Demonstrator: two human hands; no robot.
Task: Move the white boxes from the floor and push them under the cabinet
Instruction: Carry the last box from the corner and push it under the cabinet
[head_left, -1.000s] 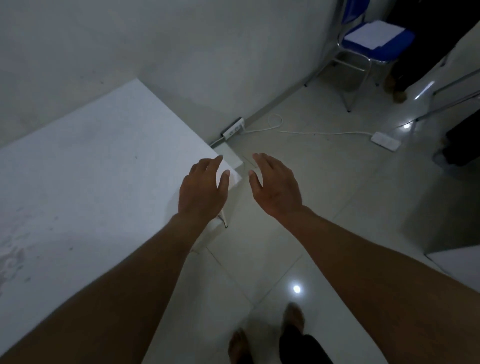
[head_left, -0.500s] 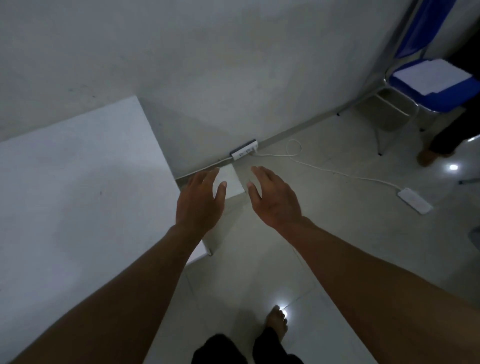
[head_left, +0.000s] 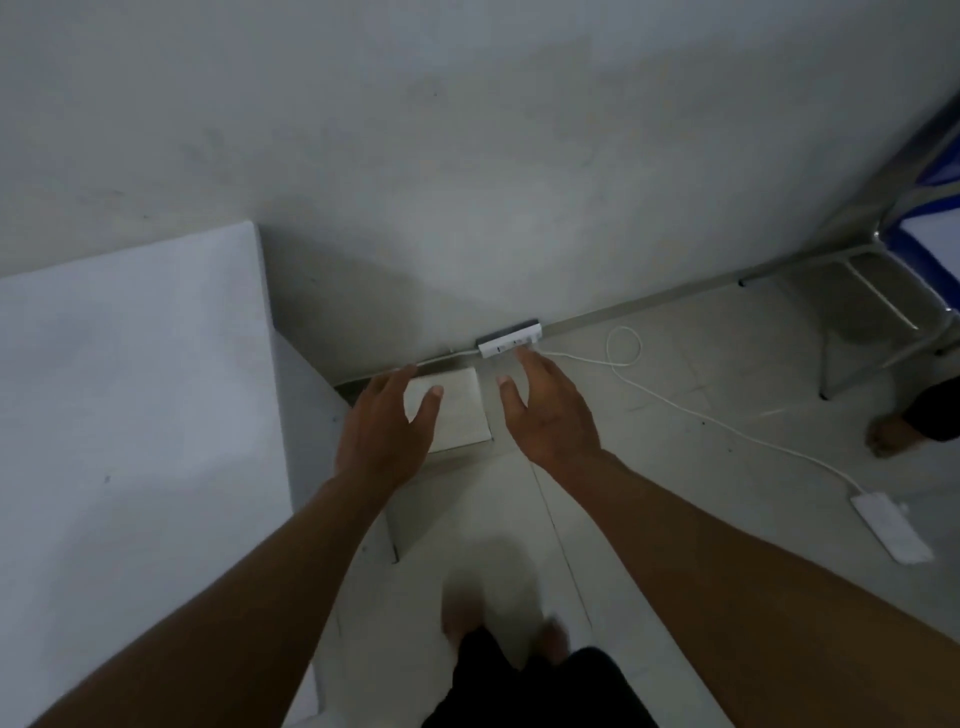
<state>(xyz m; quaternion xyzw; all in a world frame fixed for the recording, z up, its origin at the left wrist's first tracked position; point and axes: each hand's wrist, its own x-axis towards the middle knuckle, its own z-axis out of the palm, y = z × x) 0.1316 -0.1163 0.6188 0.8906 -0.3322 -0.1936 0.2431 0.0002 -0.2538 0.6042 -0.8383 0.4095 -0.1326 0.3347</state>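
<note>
1. Reaching down with both arms: left hand (head_left: 387, 431) and right hand (head_left: 548, 410) are held out over the floor (head_left: 649, 467), palms turned inward toward each other, fingers straight and spread. Neither one has hold of anything.
2. White box (head_left: 457, 410) lies flat on the floor in the corner, between the two hands as seen from the head camera. Left thumb overlaps its top face in the picture; can't tell if there's actual contact or if the hand is just above it.
3. Box sits just beside the right side of the white cabinet (head_left: 130, 415), close to the wall (head_left: 467, 156). Its lower left edge is hidden behind the left hand, so whether it touches the cabinet isn't clear.
4. Cabinet fills the left of the view; only its top and a strip of its side panel show.
5. White power strip (head_left: 509, 340) lies along the base of the wall, just past the right fingertips. A white cable (head_left: 727, 426) loops from it across the tiles to a second white strip (head_left: 891, 527) at the right.
6. Blue chair (head_left: 930, 218) with metal legs stands at the right edge; another person's bare foot (head_left: 891, 436) is near it.
7. Wearer's own bare feet (head_left: 462, 608) and dark trousers show at the bottom centre. Lighting is dim.
</note>
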